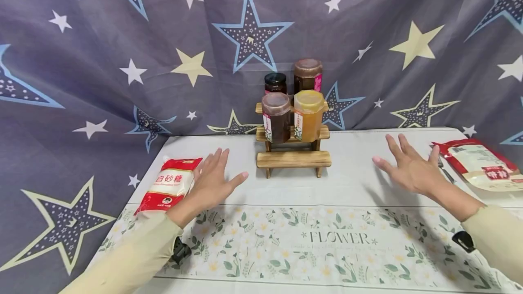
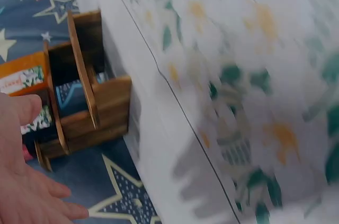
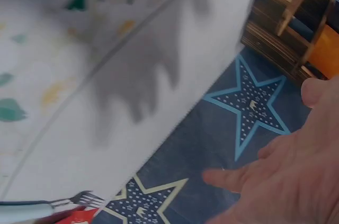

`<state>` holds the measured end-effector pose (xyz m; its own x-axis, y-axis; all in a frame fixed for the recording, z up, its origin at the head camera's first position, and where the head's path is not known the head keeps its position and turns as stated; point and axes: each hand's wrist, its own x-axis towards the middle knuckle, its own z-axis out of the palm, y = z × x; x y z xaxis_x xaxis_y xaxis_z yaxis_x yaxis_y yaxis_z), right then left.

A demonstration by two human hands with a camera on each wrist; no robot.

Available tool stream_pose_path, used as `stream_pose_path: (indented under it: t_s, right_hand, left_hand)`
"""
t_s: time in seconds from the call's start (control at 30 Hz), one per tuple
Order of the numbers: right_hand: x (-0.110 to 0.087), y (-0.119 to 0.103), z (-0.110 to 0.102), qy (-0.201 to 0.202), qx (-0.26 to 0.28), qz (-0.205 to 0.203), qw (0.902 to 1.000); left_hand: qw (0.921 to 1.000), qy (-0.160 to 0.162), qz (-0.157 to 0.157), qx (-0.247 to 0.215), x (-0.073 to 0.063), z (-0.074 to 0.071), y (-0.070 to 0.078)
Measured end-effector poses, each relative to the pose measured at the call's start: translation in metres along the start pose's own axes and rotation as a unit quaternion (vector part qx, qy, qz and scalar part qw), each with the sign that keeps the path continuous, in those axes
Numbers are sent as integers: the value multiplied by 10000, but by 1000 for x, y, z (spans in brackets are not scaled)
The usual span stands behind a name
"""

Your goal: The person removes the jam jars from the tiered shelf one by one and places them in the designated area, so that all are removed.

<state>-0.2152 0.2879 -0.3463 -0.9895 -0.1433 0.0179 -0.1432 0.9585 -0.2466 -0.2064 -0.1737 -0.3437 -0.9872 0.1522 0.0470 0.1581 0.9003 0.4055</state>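
My left hand (image 1: 213, 180) hovers over the left side of the table, fingers spread and holding nothing. Beside it lies a red and white sugar bag (image 1: 170, 184). My right hand (image 1: 412, 169) is held above the table's right side, its fingers apart and nothing in them. Just past it are a fork (image 1: 446, 171), partly hidden by the hand, and a red and cream food bag (image 1: 486, 167). Between the hands, a stepped wooden rack (image 1: 293, 159) carries a dark jar (image 1: 278, 124) and an amber jar (image 1: 311, 119) in front, with a black-lidded jar (image 1: 275, 83) and a tall dark jar (image 1: 308, 74) behind.
A white tablecloth (image 1: 351, 185) with a flowered band covers the table. Behind the rack hangs a grey-blue curtain (image 1: 204, 22) printed with stars. In the right wrist view the fork's tines (image 3: 87, 199) show near the table edge.
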Motion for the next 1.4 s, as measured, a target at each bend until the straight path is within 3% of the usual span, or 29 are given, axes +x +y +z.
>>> stream_pose_path:
  t_s: [0.27,0.57,0.67,0.8,0.9,1.1,1.27,1.4]
  right_hand:
    - [11,-13,-8,281,90,-148,9995]
    - [32,-23,-11,534,987,-833,9902]
    - [41,-29,-15,509,1553,-859,9828]
    - [51,-41,-26,164,2565,-591,9646]
    - [59,-51,-34,17,2950,-423,9546]
    - [76,-65,-46,373,3386,-305,9397]
    - [90,-77,-57,542,3915,-144,9185]
    - [101,-90,-70,572,4112,-61,9097]
  left_hand:
    - [9989,109,190,-415,3,8,10]
    - [9945,22,234,-1020,21,16,16]
    - [9930,-110,145,-1165,26,18,18]
    - [9885,-250,-32,-1489,33,20,19]
    - [9818,-307,-199,-1864,37,22,17]
    - [9613,-458,-424,-2684,47,33,15]
    - [9452,-551,-588,-3164,57,44,16]
    - [9248,-490,-738,-3700,62,51,18]
